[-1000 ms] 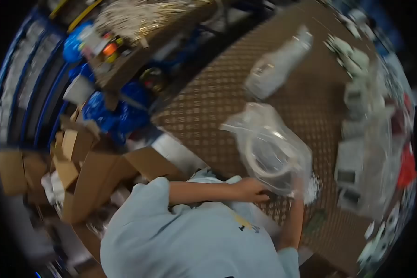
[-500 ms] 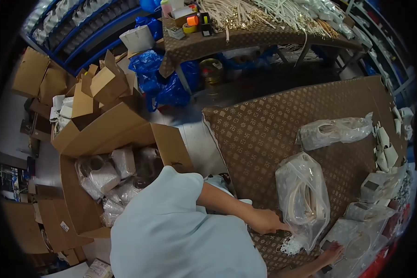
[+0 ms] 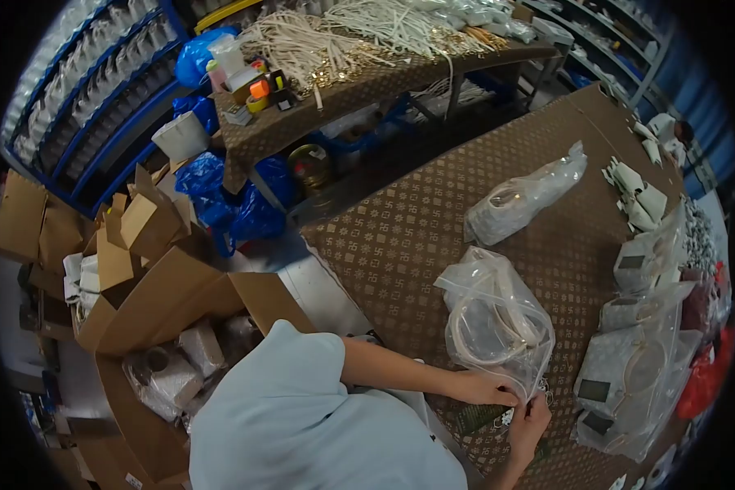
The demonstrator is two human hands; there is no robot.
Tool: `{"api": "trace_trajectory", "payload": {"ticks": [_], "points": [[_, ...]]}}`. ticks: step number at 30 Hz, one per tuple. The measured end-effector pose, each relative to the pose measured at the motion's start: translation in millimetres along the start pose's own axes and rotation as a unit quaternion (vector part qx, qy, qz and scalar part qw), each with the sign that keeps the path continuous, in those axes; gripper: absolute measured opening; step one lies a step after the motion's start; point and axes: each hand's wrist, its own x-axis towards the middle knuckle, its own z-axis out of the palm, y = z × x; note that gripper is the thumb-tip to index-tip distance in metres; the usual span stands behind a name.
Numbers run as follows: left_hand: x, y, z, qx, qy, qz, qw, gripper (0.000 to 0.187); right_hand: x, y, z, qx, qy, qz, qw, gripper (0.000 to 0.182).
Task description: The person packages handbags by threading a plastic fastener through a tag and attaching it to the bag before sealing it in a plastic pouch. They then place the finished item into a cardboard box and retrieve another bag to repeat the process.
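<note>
A clear plastic bag (image 3: 506,298) with cream-coloured strap loops inside lies on the patterned brown table cover (image 3: 384,261). At its near edge, my left hand (image 3: 483,387) pinches the plastic between thumb and fingers. My right hand (image 3: 532,420) meets it there, fingers closed on the same edge. What else the fingertips may hold is too small to make out. Small white bits lie around the fingers. Farther back rests another clear bag (image 3: 523,196) with pale contents.
Filled clear bags (image 3: 629,380) line the right side, near white pieces (image 3: 637,192). An open cardboard box (image 3: 151,408) with wrapped items stands at left. Behind, a second table (image 3: 261,143) bears many pale straps (image 3: 384,33). Blue shelves (image 3: 82,106) stand at back left.
My right hand has moved left from the bags at the right to the near edge of the middle bag. That bag has shifted and its loops lie wider. The view has turned.
</note>
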Motion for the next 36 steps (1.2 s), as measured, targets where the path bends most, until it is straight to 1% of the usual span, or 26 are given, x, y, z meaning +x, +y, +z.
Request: {"api": "trace_trajectory", "payload": {"ticks": [2,3,4,6,8,9,10,11,12,13,14,15,16,17,18,20,21,22,23,25,26,27,29,33,35,36], "points": [[1,7,-1,-0.031,0.061,0.024,0.997,0.031,-3,-6,-10,0.056,-0.033,0.078,0.995,0.008],[0,14,-5,-0.050,0.039,-0.040,0.997,0.029,-6,-6,-10,0.052,-0.021,0.089,0.994,0.008],[3,11,-3,-0.050,0.023,-0.038,0.998,0.029,-10,-4,-10,0.064,-0.020,0.091,0.994,0.008],[7,-2,-2,-0.092,-0.003,0.016,0.996,0.028,-14,-2,-12,0.072,-0.008,0.103,0.992,0.008],[8,-5,0,-0.112,-0.020,0.011,0.993,0.028,-17,-4,-14,0.098,-0.013,0.079,0.992,0.011],[9,-3,-1,-0.129,-0.022,0.006,0.991,0.029,-19,-6,-14,0.095,-0.003,0.088,0.992,0.011],[7,-1,0,-0.130,-0.036,0.004,0.991,0.029,-22,-8,-14,0.145,0.017,0.113,0.983,0.010],[4,13,-3,-0.096,-0.017,0.004,0.995,0.027,-24,-11,-14,0.195,0.036,0.136,0.971,0.010],[3,25,-6,-0.063,0.001,0.003,0.998,0.025,-26,-14,-16,0.194,0.045,0.146,0.969,0.010],[4,35,-9,-0.066,-0.013,-0.001,0.998,0.025,-28,-16,-17,0.160,0.069,0.111,0.978,0.008],[6,43,-13,-0.022,-0.029,-0.006,0.999,0.024,-30,-19,-18,0.125,0.092,0.079,0.985,0.006],[8,47,-12,0.020,-0.050,-0.012,0.998,0.022,-31,-21,-18,0.123,0.102,0.100,0.982,0.006],[9,36,-8,0.041,-0.031,0.047,0.998,0.019,-33,-23,-17,0.153,0.142,0.086,0.974,0.005],[9,35,-2,0.017,0.010,0.073,0.997,0.024,-38,-26,-19,0.176,0.187,0.080,0.963,0.004],[8,40,2,-0.012,0.047,0.094,0.994,0.032,-40,-34,-24,0.203,0.205,0.095,0.953,0.004],[9,61,-6,-0.041,0.070,0.044,0.996,0.044,-35,-44,-31,0.263,0.253,0.113,0.924,0.004],[9,67,-9,-0.070,0.057,0.001,0.996,0.045,-35,-43,-30,0.302,0.278,0.112,0.905,0.004],[10,73,-11,-0.091,0.053,-0.040,0.994,0.046,-35,-43,-31,0.313,0.276,0.130,0.899,0.003],[10,81,-11,-0.095,0.029,-0.042,0.994,0.046,-34,-43,-31,0.328,0.270,0.142,0.894,0.003],[14,94,-13,-0.104,0.041,-0.066,0.991,0.039,-29,-48,-29,0.314,0.276,0.150,0.896,0.003],[15,92,-13,-0.085,0.048,-0.040,0.994,0.034,-24,-50,-28,0.309,0.266,0.150,0.901,0.003],[15,90,-14,-0.082,0.046,-0.037,0.995,0.034,-19,-51,-29,0.309,0.270,0.147,0.900,0.003],[14,87,-16,-0.031,0.054,-0.034,0.998,0.029,-9,-52,-30,0.239,0.274,0.124,0.923,0.004],[12,90,-19,-0.027,0.085,-0.001,0.996,0.026,3,-57,-29,0.224,0.254,0.118,0.933,0.005],[9,95,-23,0.095,0.085,0.021,0.992,0.028,7,-58,-25,0.190,0.252,0.103,0.943,0.007],[8,95,-24,0.092,0.089,0.021,0.991,0.028,9,-59,-24,0.189,0.248,0.101,0.945,0.007]]}}
